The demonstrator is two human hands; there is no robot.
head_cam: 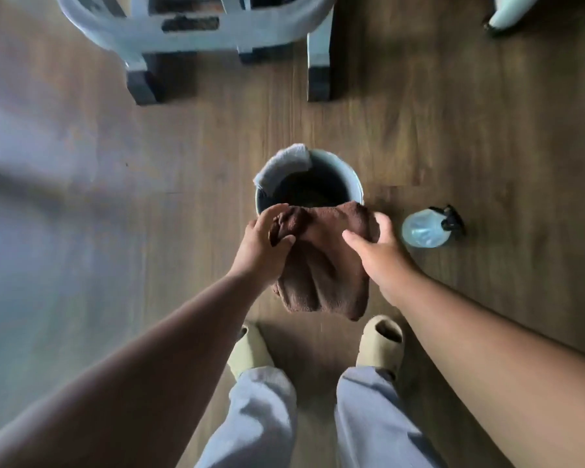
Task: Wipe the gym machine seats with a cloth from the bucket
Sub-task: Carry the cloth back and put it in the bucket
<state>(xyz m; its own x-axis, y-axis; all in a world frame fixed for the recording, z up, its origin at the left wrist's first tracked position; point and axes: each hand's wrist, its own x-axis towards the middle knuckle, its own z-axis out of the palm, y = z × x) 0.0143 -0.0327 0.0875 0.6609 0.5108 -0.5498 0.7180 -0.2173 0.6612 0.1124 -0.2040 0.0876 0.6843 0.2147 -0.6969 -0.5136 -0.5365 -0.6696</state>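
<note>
Left hand (pixel 264 243) and right hand (pixel 377 253) both grip a brown towel (pixel 321 282) over the bucket (pixel 350 179), grey cloth (pixel 281 163) on its rim, spray bottle (pixel 423 231) beside.

Loose light-grey cloth trousers (pixel 257 420) cover both legs. Just beyond the trousers' hems — a pair of beige moulded foam slip-on shoes (pixel 380 347), rounded, with oval top openings. Flanking the trousers, the forearms, left hand (pixel 260 243) and right hand (pixel 380 255) are bare.

I'm scanning for lettering: spray bottle (pixel 421 231) at three o'clock, bucket (pixel 353 184), brown cloth (pixel 321 275) — nothing readable on any.
</note>
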